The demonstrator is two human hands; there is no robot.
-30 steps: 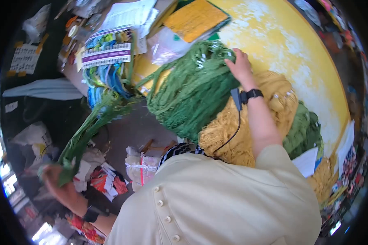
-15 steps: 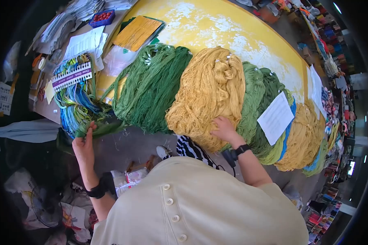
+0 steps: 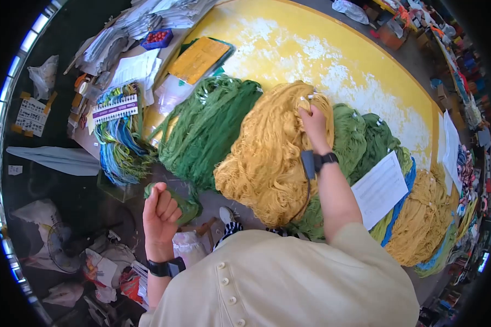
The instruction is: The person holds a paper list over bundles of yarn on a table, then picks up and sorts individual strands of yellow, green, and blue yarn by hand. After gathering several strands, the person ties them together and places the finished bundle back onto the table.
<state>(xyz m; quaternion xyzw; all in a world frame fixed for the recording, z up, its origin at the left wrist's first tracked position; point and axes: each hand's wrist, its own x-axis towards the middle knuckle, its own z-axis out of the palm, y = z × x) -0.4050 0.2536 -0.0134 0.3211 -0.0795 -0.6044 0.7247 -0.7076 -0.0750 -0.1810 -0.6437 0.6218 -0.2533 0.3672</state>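
My left hand (image 3: 161, 211) is closed on a strand of green thread (image 3: 188, 207), in front of the table edge. The strand hangs beside the fist and reaches up toward the large green skeins (image 3: 210, 131). My right hand (image 3: 314, 124) grips the upper part of the tan yarn bundle (image 3: 267, 147), near its white ties. A dark device (image 3: 308, 163) with a cord hangs by the right wrist. Left of the green skeins lies a multicolour thread bunch (image 3: 120, 147) with a purple and white punched card (image 3: 115, 110).
More green skeins (image 3: 348, 136), a paper sheet (image 3: 380, 191) and another tan bundle (image 3: 420, 218) lie to the right on the yellow table (image 3: 289, 38). Papers (image 3: 101, 49) and a blue basket (image 3: 157, 38) are at upper left. A fan (image 3: 63, 248) stands at lower left.
My left hand has moved down and right, away from the multicolour bunch, with the green thread. My right hand has gone from the tan bundle's lower edge up to its top.
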